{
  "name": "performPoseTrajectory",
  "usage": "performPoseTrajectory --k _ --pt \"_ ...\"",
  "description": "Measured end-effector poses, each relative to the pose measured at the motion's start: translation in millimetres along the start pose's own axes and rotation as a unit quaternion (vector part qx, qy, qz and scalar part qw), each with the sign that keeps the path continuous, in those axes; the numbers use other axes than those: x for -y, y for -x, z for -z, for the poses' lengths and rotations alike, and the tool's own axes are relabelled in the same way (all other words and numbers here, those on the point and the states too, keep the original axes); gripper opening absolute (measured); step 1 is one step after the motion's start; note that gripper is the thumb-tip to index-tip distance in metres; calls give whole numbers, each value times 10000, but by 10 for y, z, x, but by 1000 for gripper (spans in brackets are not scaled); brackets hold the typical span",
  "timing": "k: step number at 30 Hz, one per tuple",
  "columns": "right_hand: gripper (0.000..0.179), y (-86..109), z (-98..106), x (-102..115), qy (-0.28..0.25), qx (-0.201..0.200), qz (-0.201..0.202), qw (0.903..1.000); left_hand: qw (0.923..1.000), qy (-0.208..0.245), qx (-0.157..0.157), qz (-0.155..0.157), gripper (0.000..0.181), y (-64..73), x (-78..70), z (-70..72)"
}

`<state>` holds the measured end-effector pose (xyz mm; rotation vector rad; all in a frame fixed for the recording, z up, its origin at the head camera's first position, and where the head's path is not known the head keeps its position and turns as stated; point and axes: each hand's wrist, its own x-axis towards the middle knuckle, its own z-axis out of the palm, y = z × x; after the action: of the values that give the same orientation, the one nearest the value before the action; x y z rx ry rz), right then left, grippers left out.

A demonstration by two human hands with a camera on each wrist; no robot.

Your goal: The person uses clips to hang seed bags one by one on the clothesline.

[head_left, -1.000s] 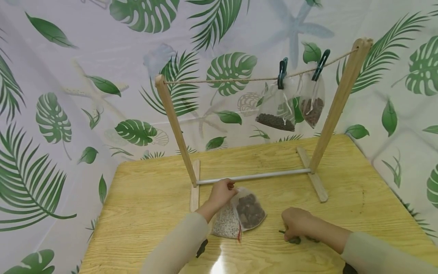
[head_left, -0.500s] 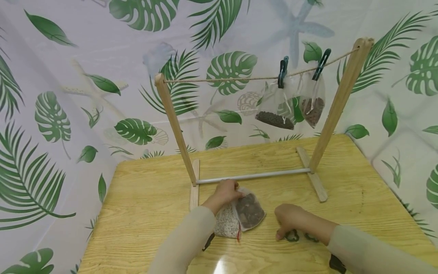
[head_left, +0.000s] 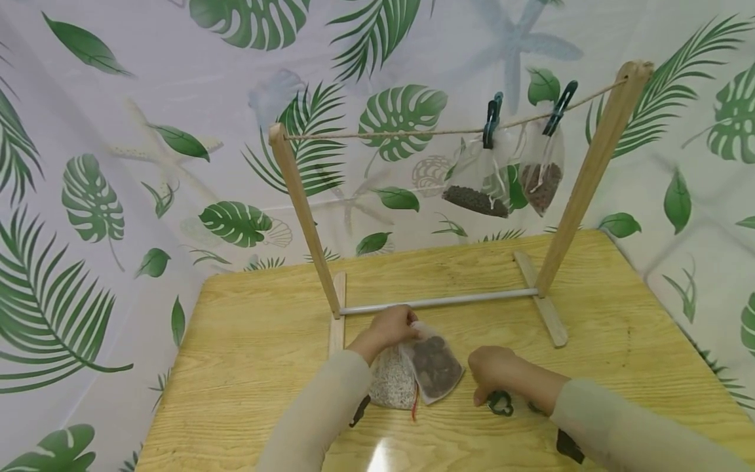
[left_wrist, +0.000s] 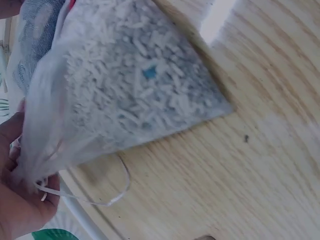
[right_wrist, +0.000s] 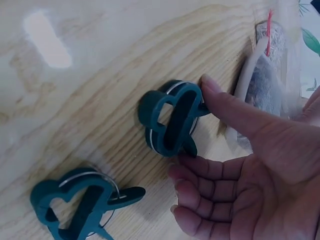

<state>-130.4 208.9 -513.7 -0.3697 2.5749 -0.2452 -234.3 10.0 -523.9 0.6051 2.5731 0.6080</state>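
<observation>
At a wood-grained table (head_left: 248,367), a person works with 2 bare hands, the bags on the left and the clips on the right. The right hand (head_left: 495,367) sets bent thumb and fingertips against the handles of a green clip (right_wrist: 170,122) in what looks like a light pinch; how hard it squeezes, the views cannot tell. The clip's handles point toward the palm, its long body crossing the gap between thumb and fingers. A 2nd clip (right_wrist: 76,205) sits just beside it, to the right.

The left hand (head_left: 394,326), farther from both clips, curls its fingers round the gathered neck of a white-pellet bag (left_wrist: 140,75), which stretches from the hand toward the person. A bag of dark chunks (head_left: 436,367) lies between that bag and the right hand. Beyond, 2 bags (head_left: 476,198) hang from a line (head_left: 366,135).
</observation>
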Motion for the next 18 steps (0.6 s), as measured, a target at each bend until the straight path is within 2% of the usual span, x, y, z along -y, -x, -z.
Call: performPoseTrajectory --k 3,6,11,14,16,18 --pt "40 16 27 -8 -177 8 88 9998 9998 3 -107 -166 25 13 -61 20" --pt "39 16 34 -21 -332 55 161 9993 9994 156 -86 -303 23 18 -107 34" --pt "40 15 65 -60 -606 161 377 9973 9945 815 -35 -653 25 22 -181 61" --pt "35 40 121 -73 -772 161 465 9958 9903 1112 -9 -836 27 37 -226 91" --pt "31 56 150 -79 -812 92 515 9953 9900 1105 -25 -876 27 64 -257 120" --pt "29 70 170 -89 -833 -3 590 9948 9920 909 -60 -870 24 102 -289 150"
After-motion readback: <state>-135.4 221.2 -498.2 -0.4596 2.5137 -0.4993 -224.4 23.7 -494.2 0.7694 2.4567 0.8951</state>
